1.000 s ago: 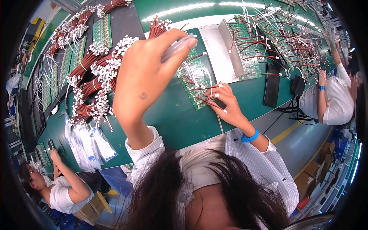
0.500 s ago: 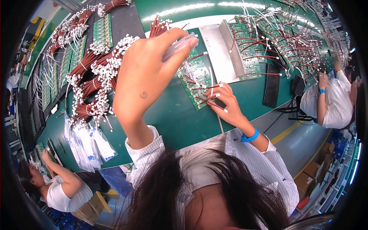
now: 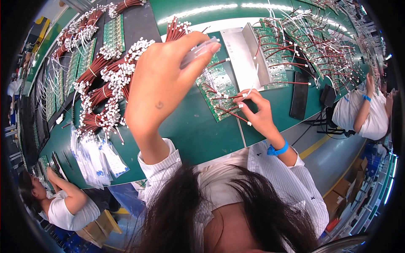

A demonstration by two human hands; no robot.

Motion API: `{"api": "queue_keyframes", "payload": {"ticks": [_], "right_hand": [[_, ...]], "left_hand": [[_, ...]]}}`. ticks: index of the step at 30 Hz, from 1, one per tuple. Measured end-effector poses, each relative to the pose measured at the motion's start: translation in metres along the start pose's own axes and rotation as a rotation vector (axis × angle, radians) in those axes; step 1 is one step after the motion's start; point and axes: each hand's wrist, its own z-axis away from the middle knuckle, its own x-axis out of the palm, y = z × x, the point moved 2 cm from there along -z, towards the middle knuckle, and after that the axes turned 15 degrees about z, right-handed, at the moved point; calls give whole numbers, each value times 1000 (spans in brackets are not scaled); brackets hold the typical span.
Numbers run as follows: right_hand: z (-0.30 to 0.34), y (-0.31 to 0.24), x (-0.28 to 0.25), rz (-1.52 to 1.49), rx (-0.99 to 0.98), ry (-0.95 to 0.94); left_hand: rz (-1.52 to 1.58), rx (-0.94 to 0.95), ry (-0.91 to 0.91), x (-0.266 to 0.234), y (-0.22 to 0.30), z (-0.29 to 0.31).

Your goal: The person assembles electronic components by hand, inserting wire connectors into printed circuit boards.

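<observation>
Over the middle of the bench, my left hand (image 3: 162,80) is closed, its thumb and fingers wrapped round a bunch of translucent plastic strips (image 3: 198,51). Below its fingertips lies a green circuit board (image 3: 219,82) with short brown wires ending in white connectors (image 3: 249,123). My right hand (image 3: 260,113) is at the board's near right edge, thumb and index finger drawn together by a brown wire. A thin white strip (image 3: 254,78) rises from these fingers; exactly how it is gripped is partly hidden.
Brown wire bundles with white connectors (image 3: 101,95) lie at left, above clear plastic bags (image 3: 99,160). A metal angle plate (image 3: 240,57) stands beyond my right hand, beside more wired boards (image 3: 274,63). A black flat object (image 3: 298,95) lies further right. Co-workers sit at both sides.
My right hand has shifted slightly right, and the white strip has moved right with it, now tilted away from the board. My left hand has barely moved.
</observation>
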Motion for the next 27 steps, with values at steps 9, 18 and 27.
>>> {"api": "queue_keyframes", "payload": {"ticks": [9, 18, 27], "right_hand": [[-2, 4, -3, -6, 55, 15], [-1, 2, -1, 74, 19, -31], [9, -10, 11, 272, -267, -109]], "left_hand": [[5, -5, 24, -2, -1, 0], [7, 8, 30, -1, -1, 0], [9, 3, 20, -1, -2, 0]]}}
